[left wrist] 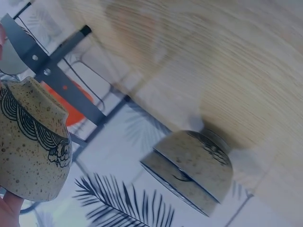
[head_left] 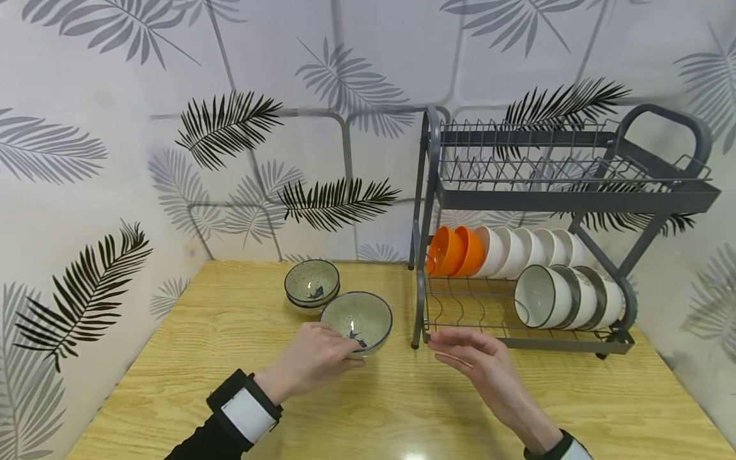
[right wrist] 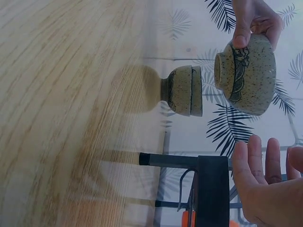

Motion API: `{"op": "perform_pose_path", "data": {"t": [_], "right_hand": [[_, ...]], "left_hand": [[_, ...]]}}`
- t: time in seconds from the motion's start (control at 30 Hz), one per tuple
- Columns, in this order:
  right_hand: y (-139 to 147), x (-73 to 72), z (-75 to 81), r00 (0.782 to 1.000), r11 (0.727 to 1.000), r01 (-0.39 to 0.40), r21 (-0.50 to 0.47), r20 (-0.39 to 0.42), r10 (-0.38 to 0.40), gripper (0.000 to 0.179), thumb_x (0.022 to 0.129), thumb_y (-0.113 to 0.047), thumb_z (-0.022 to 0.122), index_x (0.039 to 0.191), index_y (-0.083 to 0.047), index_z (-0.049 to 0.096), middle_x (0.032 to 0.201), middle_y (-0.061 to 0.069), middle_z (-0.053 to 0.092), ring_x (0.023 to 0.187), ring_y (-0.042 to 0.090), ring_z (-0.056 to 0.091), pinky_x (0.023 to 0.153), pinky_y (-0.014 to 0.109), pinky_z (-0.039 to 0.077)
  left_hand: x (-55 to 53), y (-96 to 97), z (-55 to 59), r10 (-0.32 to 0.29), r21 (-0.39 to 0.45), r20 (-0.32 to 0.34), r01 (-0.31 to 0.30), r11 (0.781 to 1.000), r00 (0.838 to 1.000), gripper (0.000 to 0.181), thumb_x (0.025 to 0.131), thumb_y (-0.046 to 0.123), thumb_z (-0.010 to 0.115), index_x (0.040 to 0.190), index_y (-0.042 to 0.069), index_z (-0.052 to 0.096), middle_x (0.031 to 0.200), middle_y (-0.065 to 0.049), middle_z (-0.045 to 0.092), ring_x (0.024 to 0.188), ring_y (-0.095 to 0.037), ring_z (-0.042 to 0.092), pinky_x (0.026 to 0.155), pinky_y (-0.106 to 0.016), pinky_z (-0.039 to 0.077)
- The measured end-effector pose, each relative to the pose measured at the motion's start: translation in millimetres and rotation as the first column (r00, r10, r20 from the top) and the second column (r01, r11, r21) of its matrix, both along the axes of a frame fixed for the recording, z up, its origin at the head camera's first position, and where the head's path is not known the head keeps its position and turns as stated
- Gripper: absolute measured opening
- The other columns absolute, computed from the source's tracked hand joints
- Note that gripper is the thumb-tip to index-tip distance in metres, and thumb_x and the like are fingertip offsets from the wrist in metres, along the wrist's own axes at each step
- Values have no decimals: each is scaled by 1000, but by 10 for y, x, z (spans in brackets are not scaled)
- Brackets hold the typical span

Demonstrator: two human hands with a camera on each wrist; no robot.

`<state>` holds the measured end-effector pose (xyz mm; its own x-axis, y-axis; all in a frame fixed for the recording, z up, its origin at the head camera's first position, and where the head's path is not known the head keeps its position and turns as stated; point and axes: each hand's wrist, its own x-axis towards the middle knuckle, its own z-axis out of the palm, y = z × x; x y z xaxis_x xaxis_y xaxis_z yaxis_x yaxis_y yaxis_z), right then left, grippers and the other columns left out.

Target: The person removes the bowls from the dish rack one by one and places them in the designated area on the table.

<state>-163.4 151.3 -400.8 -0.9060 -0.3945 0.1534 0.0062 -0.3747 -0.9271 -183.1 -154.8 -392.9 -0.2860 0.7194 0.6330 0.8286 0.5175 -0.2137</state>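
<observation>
My left hand (head_left: 322,359) pinches the near rim of a speckled grey-beige bowl (head_left: 368,314) with a dark blue edge. In the right wrist view that bowl (right wrist: 255,78) is held up off the table, a dark wave pattern around its lower side. Just behind and to its left stand two similar nested bowls (head_left: 312,284) on the table. My right hand (head_left: 480,367) is held in the air in front of the rack's left end, its fingers extended and holding nothing.
A two-tier dark grey dish rack (head_left: 575,200) stands at the right. Its lower tier holds orange bowls (head_left: 445,252), a row of white bowls (head_left: 512,252) and several dark-rimmed white bowls (head_left: 543,297). The wooden table (head_left: 218,345) meets a leaf-patterned wall behind.
</observation>
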Motion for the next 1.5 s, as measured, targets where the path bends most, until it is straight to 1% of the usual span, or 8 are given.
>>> {"op": "perform_pose_path", "data": {"t": [0.13, 0.33, 0.57, 0.73, 1.0, 1.2, 1.33, 1.5], "right_hand": [[1, 6, -5, 1000, 1000, -6, -10, -7, 6, 29, 98, 3, 44, 123, 14, 54, 118, 13, 67, 114, 36, 56, 99, 46, 46], [8, 13, -9, 1000, 1000, -6, -12, -7, 6, 29, 99, 3, 44, 123, 14, 54, 120, 16, 65, 114, 36, 56, 99, 46, 47], [21, 18, -20, 1000, 1000, -10, -11, -14, 10, 29, 99, 3, 43, 124, 16, 52, 120, 15, 64, 114, 36, 56, 98, 45, 47], [25, 21, -26, 1000, 1000, -13, -15, -12, 13, 29, 99, 3, 42, 124, 15, 52, 121, 15, 64, 115, 36, 55, 98, 45, 48], [33, 28, -33, 1000, 1000, -19, -24, -16, 19, 30, 99, 3, 43, 124, 17, 51, 122, 17, 64, 116, 39, 53, 98, 46, 47], [52, 28, -36, 1000, 1000, -14, -17, -8, 14, 29, 100, 2, 43, 124, 14, 53, 120, 12, 65, 116, 37, 54, 98, 45, 48], [62, 29, -34, 1000, 1000, -4, -9, -10, 4, 29, 100, 1, 43, 124, 14, 53, 120, 12, 65, 115, 37, 55, 97, 44, 48], [78, 26, -36, 1000, 1000, -3, -17, -5, 3, 29, 99, 2, 44, 124, 15, 52, 121, 14, 64, 114, 36, 56, 97, 44, 49]], "left_hand": [[-72, -83, -12, 28, 6, -1, -28, 1000, 1000, 24, 71, 28, 81, 71, 17, 60, 49, 12, 58, 41, -4, 50, 38, -23, 43], [-189, -199, -10, 101, 21, 24, -102, 995, 995, 28, 73, 27, 80, 68, 17, 54, 48, 10, 55, 41, -5, 49, 36, -25, 42], [-313, -306, 3, 171, 5, 66, -171, 985, 983, 24, 76, 25, 78, 71, 15, 57, 47, 9, 51, 42, -5, 43, 39, -29, 43], [-405, -371, -5, 229, 8, 86, -230, 973, 970, 22, 78, 26, 77, 74, 14, 58, 49, 7, 52, 43, -9, 47, 41, -33, 46], [-579, -463, -50, 323, -11, 109, -324, 946, 940, 26, 81, 30, 74, 74, 15, 55, 51, 7, 48, 43, -12, 46, 37, -33, 42], [-732, -515, -125, 384, 11, 110, -387, 922, 917, 20, 81, 28, 75, 83, 12, 63, 56, 1, 61, 49, -21, 58, 44, -42, 51], [-818, -534, -180, 427, 17, 136, -433, 901, 894, 16, 82, 22, 74, 88, 10, 65, 62, -4, 66, 56, -25, 63, 57, -48, 55], [-883, -554, -268, 479, -13, 195, -486, 874, 856, 15, 84, 23, 72, 89, 12, 65, 66, -5, 67, 62, -28, 64, 59, -49, 54]]}}
